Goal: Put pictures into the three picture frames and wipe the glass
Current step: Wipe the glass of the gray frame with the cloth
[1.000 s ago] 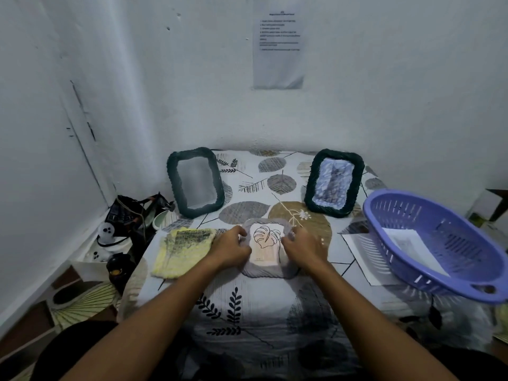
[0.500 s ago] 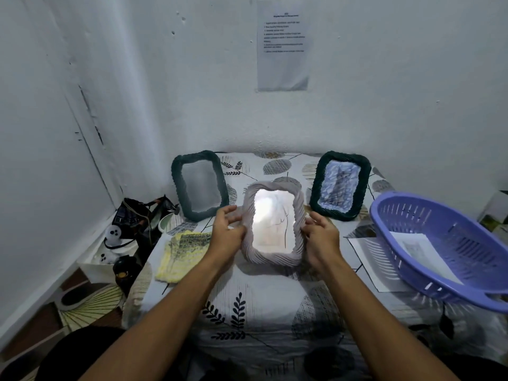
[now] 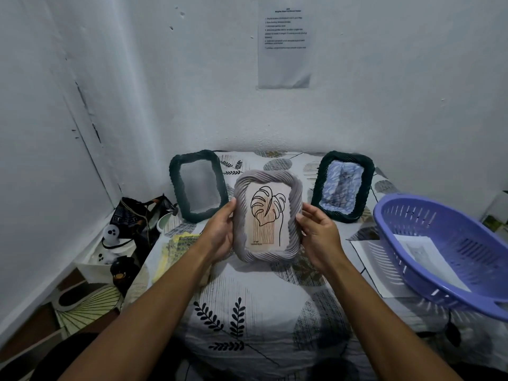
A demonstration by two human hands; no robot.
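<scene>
Grey rope-textured picture frame [image 3: 268, 220] held upright above the middle of the tabletop [image 3: 264, 312], face to the camera, showing a line-drawn leaf picture [image 3: 268, 215] behind the glass. Gripped at both long sides: left hand [image 3: 220, 235] curled round the left edge, thumb on the front rim; right hand [image 3: 320, 237] curled round the right edge, thumb likewise on the front. Each grip closed on the frame only. Standing near the tabletop's far edge: a dark green frame [image 3: 198, 185] at the far left, pane blank and grey, and a second dark green frame [image 3: 342, 187] at the far right, holding a bluish picture. Lying flat by the left edge, partly hidden under the left forearm: a yellow cloth [image 3: 176, 250]. Sitting at the right edge: a purple slotted basket [image 3: 450, 251] with a printed sheet [image 3: 424, 257] inside, resting over another sheet of paper [image 3: 376, 266]. Taped to the white wall beyond: a page of text [image 3: 284, 48], too small to read.
</scene>
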